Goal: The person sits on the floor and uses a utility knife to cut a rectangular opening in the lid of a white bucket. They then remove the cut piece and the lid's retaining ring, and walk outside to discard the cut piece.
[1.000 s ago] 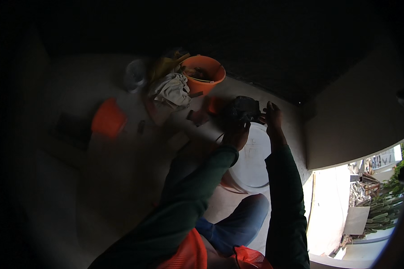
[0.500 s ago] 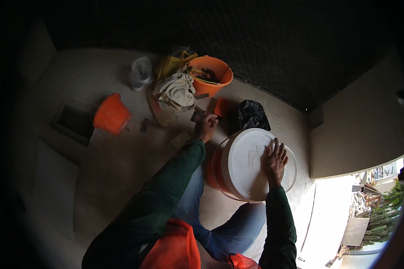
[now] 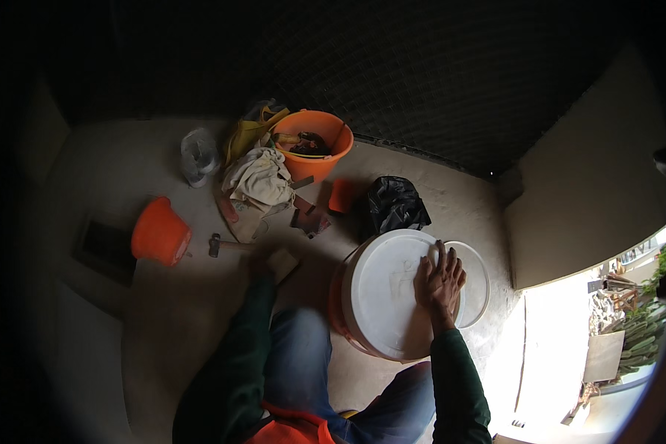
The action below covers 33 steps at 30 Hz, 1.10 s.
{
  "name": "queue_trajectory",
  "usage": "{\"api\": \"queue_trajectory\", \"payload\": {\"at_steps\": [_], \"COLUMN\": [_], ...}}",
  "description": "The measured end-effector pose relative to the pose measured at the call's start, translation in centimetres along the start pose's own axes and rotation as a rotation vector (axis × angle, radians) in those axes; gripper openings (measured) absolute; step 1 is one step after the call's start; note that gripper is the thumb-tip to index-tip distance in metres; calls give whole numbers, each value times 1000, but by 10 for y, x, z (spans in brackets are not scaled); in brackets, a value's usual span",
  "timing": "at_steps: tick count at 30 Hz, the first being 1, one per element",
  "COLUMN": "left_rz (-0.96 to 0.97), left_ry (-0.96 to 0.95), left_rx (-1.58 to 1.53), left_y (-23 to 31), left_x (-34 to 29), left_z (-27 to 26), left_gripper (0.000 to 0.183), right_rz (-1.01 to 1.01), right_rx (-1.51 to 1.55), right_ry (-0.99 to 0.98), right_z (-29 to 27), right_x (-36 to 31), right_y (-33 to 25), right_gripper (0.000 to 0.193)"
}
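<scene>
My right hand [image 3: 442, 285] lies on the white lid [image 3: 381, 296] of an orange bucket [image 3: 338, 307], its fingers stretched out and spread. Down on the floor, my left hand [image 3: 263, 260] is at the handle end of a hammer [image 3: 233, 245]; its fingers are dark and blurred, so I cannot make out whether it grips the handle. A pale flat block [image 3: 283, 263] lies right beside that hand. Behind the lidded bucket sits a black plastic bag [image 3: 397, 205].
Farther off stand an open orange bucket with tools [image 3: 314, 144], a cream cloth bag [image 3: 259, 177] and a clear plastic bag [image 3: 199, 157]. An orange tub [image 3: 160, 231] lies tipped at left. Another round white lid [image 3: 475, 285] is right of the bucket.
My left hand has moved left and nearer to me, to the hammer's handle, leaving the reddish flat pieces by the cloth bag. My right hand stays on the lid. The view has shifted.
</scene>
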<state>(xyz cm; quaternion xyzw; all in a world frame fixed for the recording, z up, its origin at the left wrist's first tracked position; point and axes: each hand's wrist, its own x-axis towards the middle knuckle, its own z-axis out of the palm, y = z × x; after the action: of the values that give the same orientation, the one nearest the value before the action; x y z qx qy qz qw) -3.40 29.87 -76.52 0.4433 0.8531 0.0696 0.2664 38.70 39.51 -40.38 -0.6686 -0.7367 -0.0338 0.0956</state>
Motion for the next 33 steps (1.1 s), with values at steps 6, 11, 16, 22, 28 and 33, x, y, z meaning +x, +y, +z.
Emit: {"api": "queue_trajectory", "payload": {"at_steps": [6,11,16,22,28,33], "left_rz": [-37,-98,427,594,646,452], "left_ry": [66,105,174,23,277,161], "left_rx": [-527,-1128,-1006,-370,-205,-190], "left_y": [-8,90,237,319,335,341], "left_x": [-3,-10,-89,-167,-172,-172], "left_z": [-26,-126,-199,-197,-195,-188], "left_gripper": [40,53,69,104,100,54], "right_rz": [-26,-8,-10,26,75,33], "right_rx": [60,99,166,319,220,315], "right_ry": [13,43,122,-77,-482,-502], "right_z": [-2,-7,-7,-17,-57,-33], "right_x": [0,-1,-5,16,61,76], "right_y": [0,-1,3,28,44,54], "right_gripper": [66,62,58,74,80,75]}}
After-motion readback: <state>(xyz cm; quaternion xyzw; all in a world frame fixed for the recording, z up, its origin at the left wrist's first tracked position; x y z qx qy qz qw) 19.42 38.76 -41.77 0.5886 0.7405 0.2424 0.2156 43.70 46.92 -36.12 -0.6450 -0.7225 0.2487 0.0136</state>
